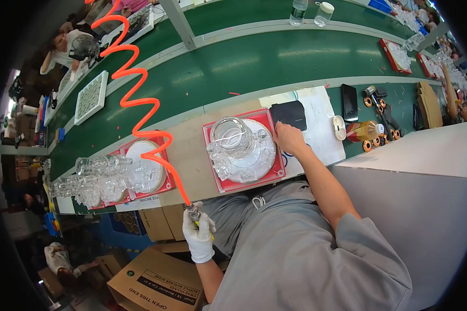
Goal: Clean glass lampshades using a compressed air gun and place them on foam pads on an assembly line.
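Note:
My left hand [198,237], in a white glove, is closed around an air tool [194,213] with a metal coupling and a bit of yellow. An orange coiled hose [153,109] rises from it. Most of the tool is hidden by the glove. In front of me a red square tray [273,179] holds a white round disc with clear plastic parts around it and a clear cup-like cylinder [232,137] on top. My bare right hand [289,139] is at the tray's right edge, fingers curled against it.
More red trays with clear parts [109,179] line the bench's left. A black flat pad [289,115], a phone [349,102], an amber bottle [364,130] and orange-black rollers [379,140] lie to the right. Cardboard boxes [155,280] stand below left. Other people sit across the bench.

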Action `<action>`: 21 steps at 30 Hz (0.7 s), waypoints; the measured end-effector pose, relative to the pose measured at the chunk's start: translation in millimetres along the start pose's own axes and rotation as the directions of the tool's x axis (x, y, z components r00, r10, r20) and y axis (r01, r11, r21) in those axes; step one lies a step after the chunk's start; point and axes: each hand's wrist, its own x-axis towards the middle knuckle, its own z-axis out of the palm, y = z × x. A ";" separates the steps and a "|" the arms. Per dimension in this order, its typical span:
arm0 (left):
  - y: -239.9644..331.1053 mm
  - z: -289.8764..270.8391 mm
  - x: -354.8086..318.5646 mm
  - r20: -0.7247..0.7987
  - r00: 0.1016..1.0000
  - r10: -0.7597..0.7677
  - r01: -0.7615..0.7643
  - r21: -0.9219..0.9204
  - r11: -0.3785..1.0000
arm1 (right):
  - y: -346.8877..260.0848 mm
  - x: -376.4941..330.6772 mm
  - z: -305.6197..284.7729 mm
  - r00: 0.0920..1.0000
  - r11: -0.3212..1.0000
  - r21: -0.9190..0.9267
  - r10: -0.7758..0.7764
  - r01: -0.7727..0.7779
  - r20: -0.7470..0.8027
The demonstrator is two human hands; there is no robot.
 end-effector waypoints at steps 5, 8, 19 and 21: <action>-4.9 -1.1 -0.2 -0.047 0.999 -0.021 0.020 -0.031 0.999 | -4.3 -2.5 -16.0 0.994 0.983 -0.154 -0.085 0.095 0.070; -6.0 -5.4 -4.5 -0.038 0.999 -0.016 0.015 -0.030 0.999 | 13.7 -15.3 -22.5 0.926 0.943 0.021 -0.330 0.332 0.181; 9.0 7.2 -12.0 -0.007 0.996 0.084 -0.084 -0.144 0.986 | 22.7 -128.7 -103.0 0.743 0.967 0.192 -0.253 0.169 0.619; 28.3 20.9 -14.0 0.180 0.967 0.182 -0.134 -0.249 0.959 | -22.3 -138.2 -120.6 0.712 0.739 0.623 -0.580 0.257 0.395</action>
